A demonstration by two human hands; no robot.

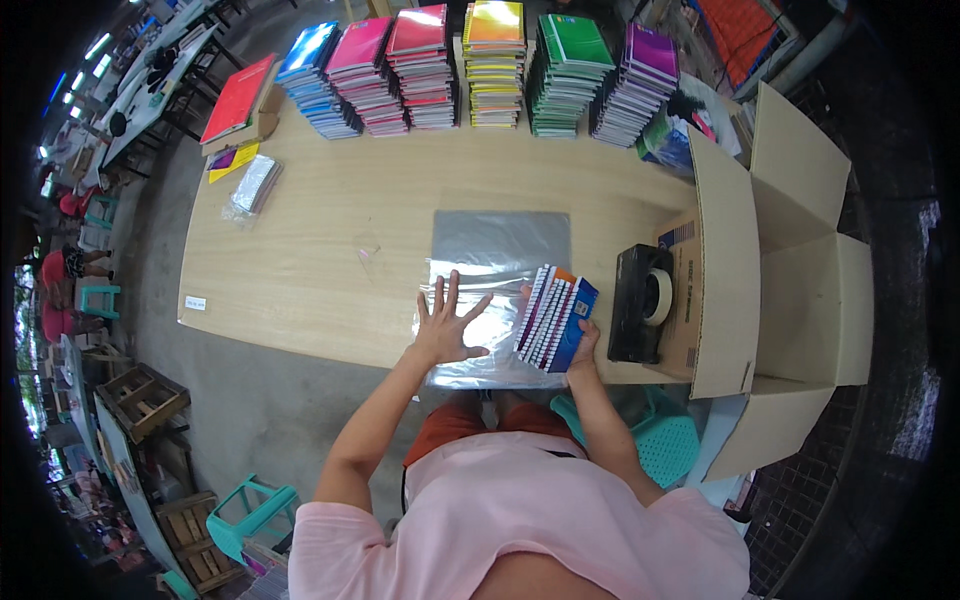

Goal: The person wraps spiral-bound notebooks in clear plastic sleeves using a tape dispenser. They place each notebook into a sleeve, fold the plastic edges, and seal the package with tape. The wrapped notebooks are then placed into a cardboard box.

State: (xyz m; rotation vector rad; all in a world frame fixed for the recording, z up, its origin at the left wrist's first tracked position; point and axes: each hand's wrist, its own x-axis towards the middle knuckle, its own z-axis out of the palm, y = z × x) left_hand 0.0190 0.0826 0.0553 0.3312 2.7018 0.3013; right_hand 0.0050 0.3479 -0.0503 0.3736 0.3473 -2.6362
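My left hand (447, 326) lies with fingers spread on transparent plastic bags (500, 240), stacked flat near the table's front edge. In my right hand (584, 345) is a small bundle of spiral notebooks (556, 320), held tilted over the right side of the bags. A blue cover faces up on its right side, and white spiral bindings show along the left. An orange cover edge peeks out at the top. Part of my right hand is hidden behind the bundle.
Tall notebook stacks in blue, pink, red, yellow (494, 70), green and purple line the table's (300, 290) far edge. At right stand a black tape dispenser (632, 305) and an open cardboard box (725, 270). A wrapped notebook pack (256, 186) lies at left. Green stools (665, 440) stand below.
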